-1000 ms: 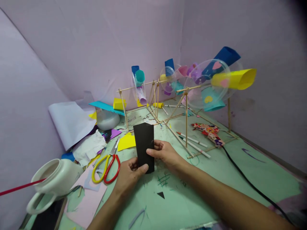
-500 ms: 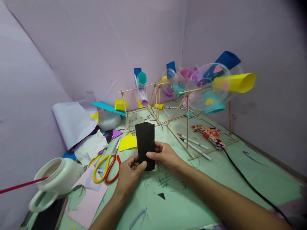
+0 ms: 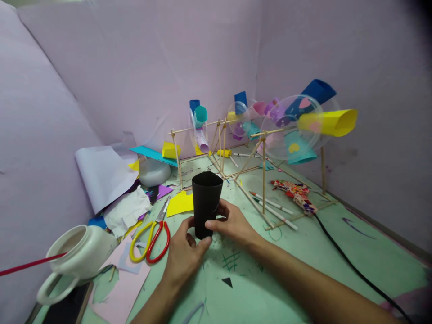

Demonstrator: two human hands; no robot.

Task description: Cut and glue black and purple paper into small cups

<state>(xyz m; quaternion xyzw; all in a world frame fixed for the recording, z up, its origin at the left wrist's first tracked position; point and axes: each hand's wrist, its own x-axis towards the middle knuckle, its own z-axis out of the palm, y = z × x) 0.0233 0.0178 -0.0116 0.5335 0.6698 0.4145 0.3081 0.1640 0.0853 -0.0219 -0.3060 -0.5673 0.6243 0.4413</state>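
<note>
A black paper tube (image 3: 205, 198) stands upright on the green table (image 3: 246, 288), its rounded upper rim open toward me. My left hand (image 3: 189, 245) grips it low on the left, thumb across the bottom front. On the right side my right hand (image 3: 231, 221) holds it at mid-height, thumb on the front face and fingers behind. Scissors (image 3: 155, 238) with one yellow and one red handle lie just left of my left hand. Behind the tube is a piece of yellow paper (image 3: 180, 203). A small black paper triangle (image 3: 227, 282) lies in front.
Stick frames (image 3: 263, 175) carrying clear discs and coloured paper tubes stand at the back and right. A patterned glue gun (image 3: 297, 193) with a black cord lies right, near several pens (image 3: 275, 213). At left are a white pot (image 3: 79, 256), a phone (image 3: 67, 306) and paper scraps.
The black tube has gone from flattened with creased edges to rounded and open at the top. Both hands keep hold of it, the left thumb slightly lower and further right.
</note>
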